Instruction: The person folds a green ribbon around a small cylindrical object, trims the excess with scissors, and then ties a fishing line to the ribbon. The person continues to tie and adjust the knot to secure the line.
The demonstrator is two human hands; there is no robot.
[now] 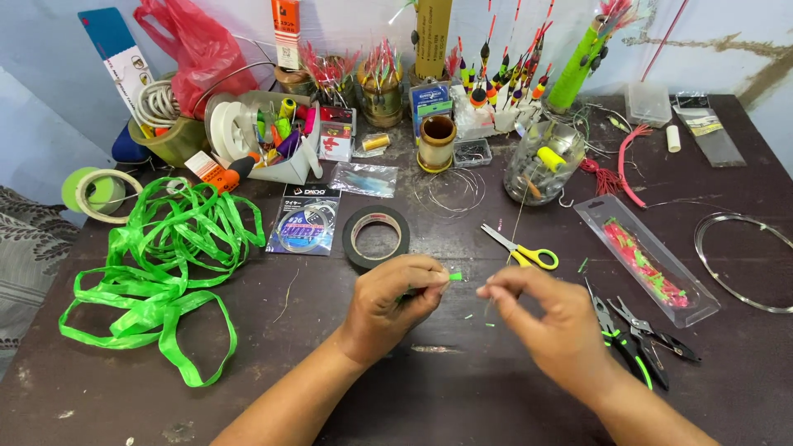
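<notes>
Both hands hover close together above the dark table, the left hand pinching a tiny bright green piece whose tip pokes out toward the right hand, whose fingertips are pressed together just beside it on something too fine to make out. To the right, a clear plastic tray holds pink and green bits, and a glass jar behind holds a yellow spool. The piece is short, stubby and neon green.

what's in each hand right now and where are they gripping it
Left hand pinches a tiny bright green piece by one end at its fingertips. Right hand has its fingertips pinched; anything in them is too small to tell.
</notes>
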